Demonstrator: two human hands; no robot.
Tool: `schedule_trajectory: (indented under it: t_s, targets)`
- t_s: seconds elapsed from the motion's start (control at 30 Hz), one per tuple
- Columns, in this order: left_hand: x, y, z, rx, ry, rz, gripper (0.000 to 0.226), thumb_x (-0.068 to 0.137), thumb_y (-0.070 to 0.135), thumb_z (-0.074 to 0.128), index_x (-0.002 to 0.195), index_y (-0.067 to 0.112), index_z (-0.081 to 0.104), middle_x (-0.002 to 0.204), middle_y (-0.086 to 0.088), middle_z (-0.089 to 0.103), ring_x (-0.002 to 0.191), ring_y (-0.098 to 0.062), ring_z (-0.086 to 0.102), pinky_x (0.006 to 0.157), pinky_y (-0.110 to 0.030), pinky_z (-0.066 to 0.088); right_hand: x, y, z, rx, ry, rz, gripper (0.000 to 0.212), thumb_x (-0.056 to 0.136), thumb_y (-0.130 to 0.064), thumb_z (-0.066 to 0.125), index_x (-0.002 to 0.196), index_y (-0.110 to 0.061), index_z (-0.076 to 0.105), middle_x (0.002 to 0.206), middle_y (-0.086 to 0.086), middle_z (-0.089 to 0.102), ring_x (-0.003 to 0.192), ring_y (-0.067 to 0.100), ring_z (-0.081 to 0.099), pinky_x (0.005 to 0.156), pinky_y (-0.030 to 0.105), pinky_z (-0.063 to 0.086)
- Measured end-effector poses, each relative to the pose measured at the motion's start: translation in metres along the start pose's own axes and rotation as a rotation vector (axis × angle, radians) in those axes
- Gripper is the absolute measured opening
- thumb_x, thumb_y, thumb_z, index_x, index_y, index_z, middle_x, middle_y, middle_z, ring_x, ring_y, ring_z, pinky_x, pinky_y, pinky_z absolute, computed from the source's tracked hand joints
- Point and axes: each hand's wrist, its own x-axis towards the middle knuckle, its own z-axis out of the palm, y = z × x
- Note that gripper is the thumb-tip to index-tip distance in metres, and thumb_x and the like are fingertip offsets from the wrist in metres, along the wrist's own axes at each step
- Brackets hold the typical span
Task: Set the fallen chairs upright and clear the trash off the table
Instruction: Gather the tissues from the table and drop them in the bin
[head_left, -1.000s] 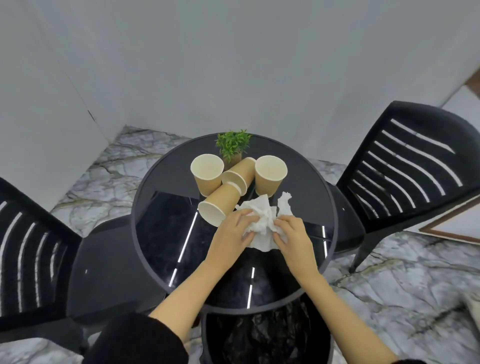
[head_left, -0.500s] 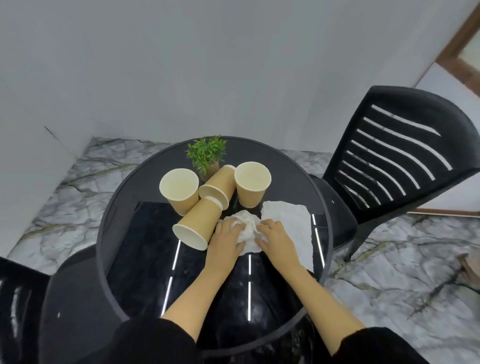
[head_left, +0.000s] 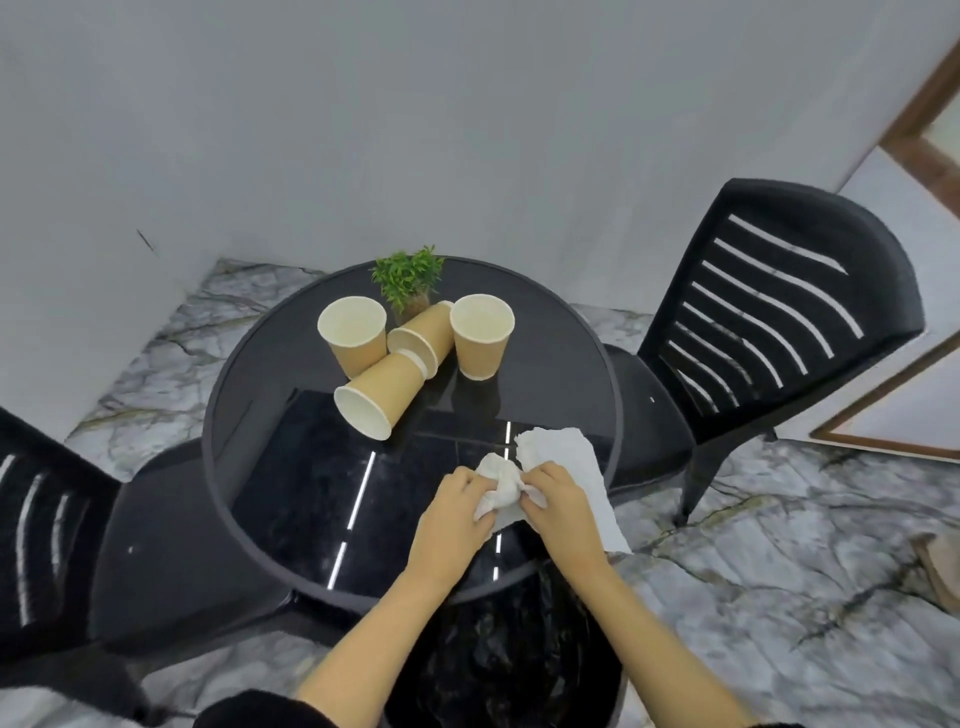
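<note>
A round black glass table (head_left: 260, 395) carries several tan paper cups: one upright at the left (head_left: 353, 332), one upright at the right (head_left: 482, 335), and two lying on their sides (head_left: 382, 395) between them. Near the table's front right, my left hand (head_left: 449, 525) and my right hand (head_left: 563, 512) both grip a crumpled white paper napkin (head_left: 501, 486). A flatter white napkin sheet (head_left: 582, 467) lies under my right hand and reaches over the rim. Two black slatted chairs stand upright, one at the right (head_left: 779, 312) and one at the left (head_left: 47, 519).
A small green potted plant (head_left: 408, 275) stands at the table's far edge behind the cups. A bin lined with a black bag (head_left: 498, 654) sits below the table's near rim. Grey walls close the corner; marble floor lies all around.
Both hands have drawn the napkin toward the near right rim, away from the cups, and bunched it tighter. The view has swung left, bringing the left chair into sight again.
</note>
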Motion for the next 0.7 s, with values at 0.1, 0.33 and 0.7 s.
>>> schedule_trajectory:
  t_s: [0.1,0.33,0.7]
  targets:
    - [-0.033,0.028,0.016,-0.046,0.04,-0.029,0.022,0.087,0.015,0.054,0.108,0.013,0.061,0.104,-0.002,0.056,0.093,-0.014,0.054,0.07,-0.022,0.051,-0.035,0.012,-0.018,0.016,-0.004,-0.001,0.01,0.086,-0.003,0.057,0.081,-0.009,0.064,0.078,-0.019,0.049,0.077,0.002,0.052,0.071,0.005,0.038]
    - [-0.109,0.059,0.058,-0.138,0.042,-0.149,0.023,0.088,0.019,0.055,0.111,0.017,0.061,0.107,0.004,0.055,0.094,-0.008,0.054,0.073,-0.02,0.051,-0.103,0.048,-0.035,0.009,-0.11,-0.004,0.008,0.084,-0.003,0.059,0.084,-0.007,0.065,0.079,-0.021,0.048,0.076,-0.004,0.05,0.071,0.002,0.038]
    - [-0.181,0.045,0.087,-0.14,0.024,-0.34,0.024,0.089,0.027,0.054,0.112,0.027,0.057,0.104,0.022,0.045,0.096,-0.002,0.053,0.059,-0.01,0.037,-0.146,0.073,-0.013,-0.112,-0.399,-0.054,0.019,0.087,-0.013,0.056,0.102,-0.009,0.065,0.096,-0.008,0.052,0.088,0.01,0.054,0.073,0.013,0.043]
